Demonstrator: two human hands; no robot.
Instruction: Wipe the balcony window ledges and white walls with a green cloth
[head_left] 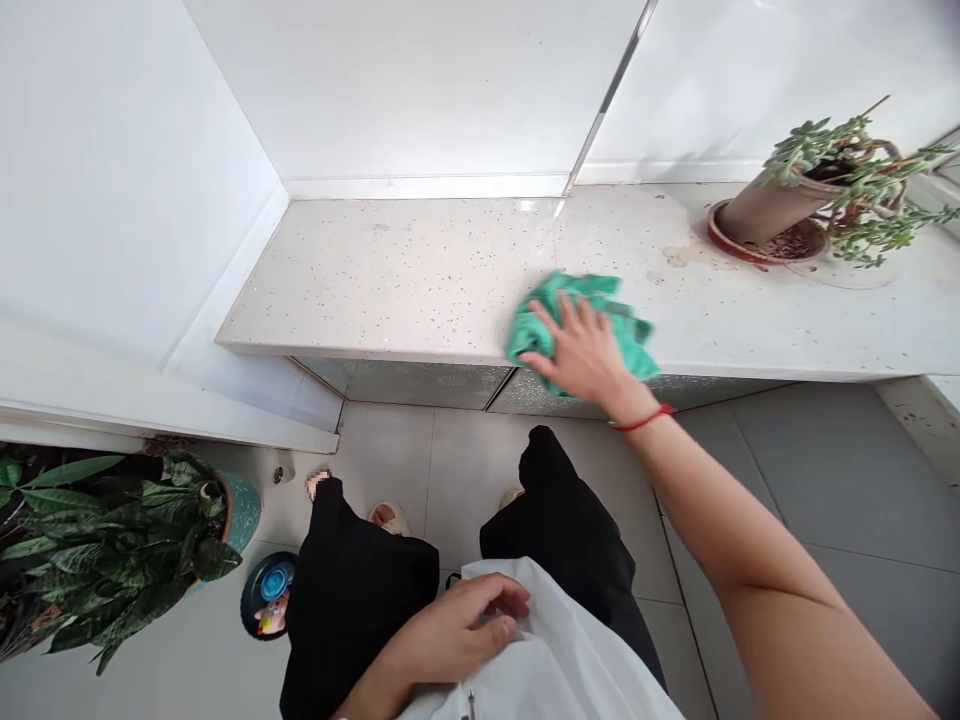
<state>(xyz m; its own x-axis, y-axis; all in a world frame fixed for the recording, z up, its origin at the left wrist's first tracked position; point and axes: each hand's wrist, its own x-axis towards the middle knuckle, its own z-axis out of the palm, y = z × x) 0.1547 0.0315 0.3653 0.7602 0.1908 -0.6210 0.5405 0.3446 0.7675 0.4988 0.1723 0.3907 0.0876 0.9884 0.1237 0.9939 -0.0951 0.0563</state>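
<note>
My right hand (581, 350) lies flat with its fingers spread on a crumpled green cloth (600, 305), pressing it onto the front edge of a speckled stone ledge (390, 280). A red string circles that wrist. My left hand (461, 625) rests low against my white shirt (555, 660), its fingers curled on the fabric at my waist. Brown dirt stains (679, 255) mark the ledge to the right of the cloth.
A tipped clay pot with a succulent (825, 195) sits on a red saucer at the ledge's right end. A large leafy plant in a teal pot (112, 545) stands on the grey tiled floor at left, with a small round toy (268, 595) beside it.
</note>
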